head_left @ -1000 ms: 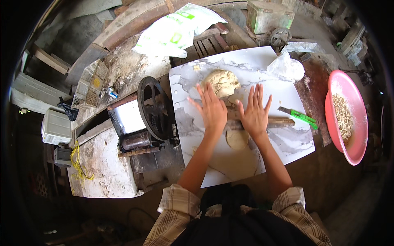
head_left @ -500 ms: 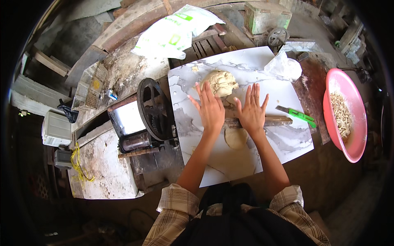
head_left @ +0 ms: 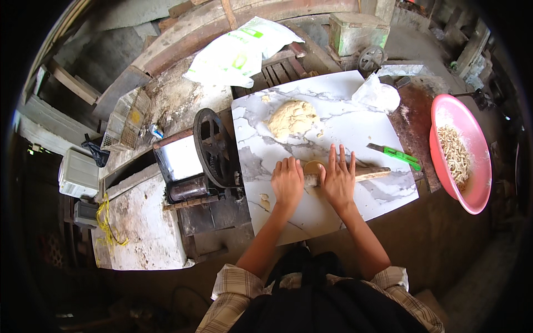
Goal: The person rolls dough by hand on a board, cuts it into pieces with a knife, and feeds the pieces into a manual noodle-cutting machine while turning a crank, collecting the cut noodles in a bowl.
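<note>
**Rolling: level pressure, both sides alike**

The marble-patterned desk (head_left: 258, 150) carries the work, with a pink basin (head_left: 481, 155) of pale strips (head_left: 454, 152) near its right edge. A wooden rolling pin (head_left: 373, 173) lies across the desk's nearer half, one end jutting past the right hand (head_left: 337, 182). Farther off, apart from the pin, rests a rough dough lump (head_left: 291, 118). The right hand lies flat over the pin, fingers stretched and slightly parted; the left hand (head_left: 287, 183) covers its other end, fingers close together, and whether they curl around it I cannot tell. A green utility knife (head_left: 401, 157) lies to their right. Smallest is the dough disc (head_left: 313, 167), showing between the hands at the pin's far side. To roll it well, both palms should press equally, easing off near the rim; turning the disc between passes should help keep it round.
</note>
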Demonstrator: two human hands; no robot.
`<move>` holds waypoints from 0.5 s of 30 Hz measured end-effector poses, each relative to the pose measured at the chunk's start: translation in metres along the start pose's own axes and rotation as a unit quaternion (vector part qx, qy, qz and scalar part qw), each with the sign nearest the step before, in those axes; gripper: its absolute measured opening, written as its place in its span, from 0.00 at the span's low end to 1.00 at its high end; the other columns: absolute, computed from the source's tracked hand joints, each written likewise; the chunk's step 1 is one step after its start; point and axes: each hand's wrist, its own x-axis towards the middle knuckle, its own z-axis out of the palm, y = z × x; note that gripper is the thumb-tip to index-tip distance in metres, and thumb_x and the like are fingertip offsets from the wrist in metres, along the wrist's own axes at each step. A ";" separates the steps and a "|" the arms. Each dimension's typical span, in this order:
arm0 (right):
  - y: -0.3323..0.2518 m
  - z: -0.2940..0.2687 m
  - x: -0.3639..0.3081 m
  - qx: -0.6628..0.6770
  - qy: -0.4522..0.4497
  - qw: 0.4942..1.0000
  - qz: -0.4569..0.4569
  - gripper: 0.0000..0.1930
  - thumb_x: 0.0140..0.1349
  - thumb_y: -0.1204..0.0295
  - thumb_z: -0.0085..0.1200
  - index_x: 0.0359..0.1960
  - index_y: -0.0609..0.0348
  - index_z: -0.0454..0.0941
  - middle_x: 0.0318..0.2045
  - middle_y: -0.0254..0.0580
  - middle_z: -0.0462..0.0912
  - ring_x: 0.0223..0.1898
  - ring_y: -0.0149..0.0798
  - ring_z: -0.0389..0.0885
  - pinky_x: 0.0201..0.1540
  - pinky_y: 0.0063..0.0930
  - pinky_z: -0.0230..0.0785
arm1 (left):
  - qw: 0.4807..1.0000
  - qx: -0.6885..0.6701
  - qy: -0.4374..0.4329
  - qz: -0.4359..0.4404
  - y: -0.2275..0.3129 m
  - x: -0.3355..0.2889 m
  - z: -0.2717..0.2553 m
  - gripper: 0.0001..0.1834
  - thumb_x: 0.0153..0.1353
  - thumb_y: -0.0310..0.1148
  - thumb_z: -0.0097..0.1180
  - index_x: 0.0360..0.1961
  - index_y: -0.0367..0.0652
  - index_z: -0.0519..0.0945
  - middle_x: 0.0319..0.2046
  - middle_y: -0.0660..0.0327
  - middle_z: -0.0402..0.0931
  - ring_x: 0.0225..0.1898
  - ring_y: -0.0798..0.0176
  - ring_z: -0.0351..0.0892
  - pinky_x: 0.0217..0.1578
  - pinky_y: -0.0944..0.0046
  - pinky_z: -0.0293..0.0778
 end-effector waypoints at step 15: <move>0.004 -0.004 -0.015 0.018 0.071 0.993 -0.094 0.23 0.63 0.64 0.40 0.53 0.72 0.67 0.51 0.56 0.73 0.61 0.49 0.62 0.66 0.40 0.47 | 0.999 0.039 0.011 0.029 0.007 -0.018 -0.012 0.05 0.58 0.32 0.46 0.30 0.42 0.70 0.27 0.58 0.71 0.33 0.55 0.69 0.33 0.58 0.68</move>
